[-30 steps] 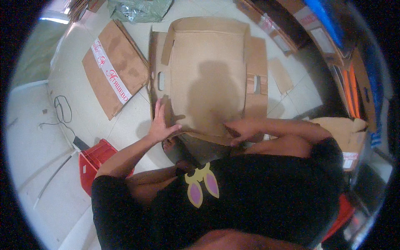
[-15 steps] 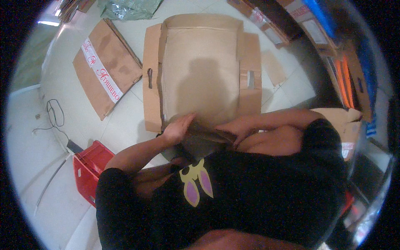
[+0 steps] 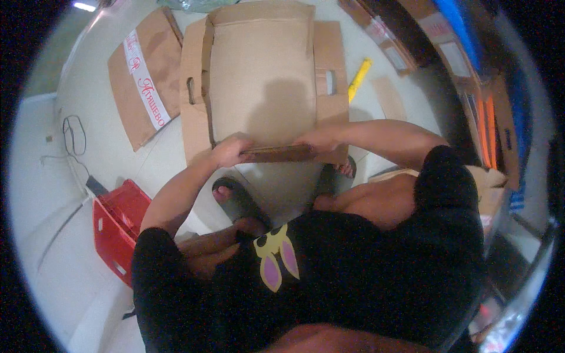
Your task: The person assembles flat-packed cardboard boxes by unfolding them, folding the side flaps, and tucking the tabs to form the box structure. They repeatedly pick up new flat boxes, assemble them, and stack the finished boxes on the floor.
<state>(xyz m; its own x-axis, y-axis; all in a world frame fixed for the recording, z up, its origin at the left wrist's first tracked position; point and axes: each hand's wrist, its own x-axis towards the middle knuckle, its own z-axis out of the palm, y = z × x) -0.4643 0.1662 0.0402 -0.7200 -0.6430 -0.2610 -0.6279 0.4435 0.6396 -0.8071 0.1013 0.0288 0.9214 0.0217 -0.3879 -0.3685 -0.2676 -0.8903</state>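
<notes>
A shallow open cardboard box [image 3: 262, 70] lies on the floor in front of me, with brown side flaps that have hand holes. My left hand [image 3: 232, 150] is closed around the left end of its near wall [image 3: 278, 154]. On the right end of that same wall my right hand [image 3: 322, 140] is closed too, its fingers partly hidden by the cardboard. The near wall stands folded up between the two hands. My shadow falls across the box's bottom.
Flattened cardboard [image 3: 126, 88] with a white printed band lies at the left. A red plastic crate [image 3: 118, 232] stands nearer, by a cable [image 3: 73, 135]. A long yellow object [image 3: 360, 79] lies right of the box. More cardboard [image 3: 391, 50] lines the right. My sandalled feet are below the box.
The box sits farther forward and left in view. My hands have moved forward and now grip its near wall, which looks straighter. My feet and the yellow object have come into sight.
</notes>
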